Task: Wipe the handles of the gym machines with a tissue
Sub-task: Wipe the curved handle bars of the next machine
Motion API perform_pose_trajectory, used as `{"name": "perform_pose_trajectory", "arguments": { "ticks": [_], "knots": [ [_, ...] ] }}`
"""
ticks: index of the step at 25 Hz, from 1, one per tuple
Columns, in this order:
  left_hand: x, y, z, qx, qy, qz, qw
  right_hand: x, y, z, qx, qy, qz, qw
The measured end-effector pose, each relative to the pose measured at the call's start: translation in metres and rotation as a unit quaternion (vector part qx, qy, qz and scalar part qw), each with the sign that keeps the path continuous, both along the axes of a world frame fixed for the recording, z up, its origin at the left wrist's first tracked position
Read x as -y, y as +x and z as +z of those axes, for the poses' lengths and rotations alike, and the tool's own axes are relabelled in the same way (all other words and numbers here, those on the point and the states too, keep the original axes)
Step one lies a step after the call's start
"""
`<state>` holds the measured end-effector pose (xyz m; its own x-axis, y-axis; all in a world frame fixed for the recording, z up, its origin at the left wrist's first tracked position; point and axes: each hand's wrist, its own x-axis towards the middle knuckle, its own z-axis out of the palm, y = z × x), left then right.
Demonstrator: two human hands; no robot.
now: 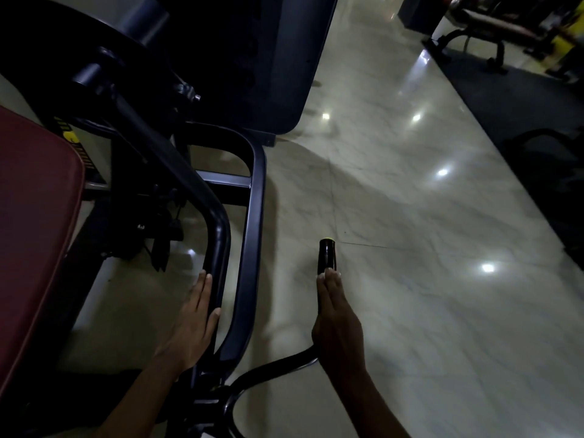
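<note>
A black handle grip (327, 252) with a yellow end cap sticks up in the lower middle, on a curved black bar (271, 368). My right hand (336, 324) lies along this grip with fingers straight and together, covering its lower part. Whether a tissue is under the palm is hidden. My left hand (192, 324) rests flat with fingers extended against a second black padded bar (216, 248) of the same machine. No tissue shows anywhere.
A dark red seat pad (34, 222) fills the left. The machine's black frame tube (252, 235) and a tall dark weight-stack housing (268, 58) stand behind. Glossy pale tile floor (410, 216) spreads right. A bench (493, 30) on a dark mat sits far right.
</note>
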<state>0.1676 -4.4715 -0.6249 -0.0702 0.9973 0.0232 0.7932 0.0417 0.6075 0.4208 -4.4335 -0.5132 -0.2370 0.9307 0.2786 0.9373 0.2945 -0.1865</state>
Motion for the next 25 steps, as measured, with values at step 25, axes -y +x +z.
{"name": "perform_pose_trajectory", "arguments": {
  "ticks": [25],
  "knots": [
    [0.000, 0.001, -0.003, -0.018, 0.000, -0.001, 1.000, -0.065, -0.012, 0.008, -0.049, -0.038, -0.017, 0.998]
  ]
}}
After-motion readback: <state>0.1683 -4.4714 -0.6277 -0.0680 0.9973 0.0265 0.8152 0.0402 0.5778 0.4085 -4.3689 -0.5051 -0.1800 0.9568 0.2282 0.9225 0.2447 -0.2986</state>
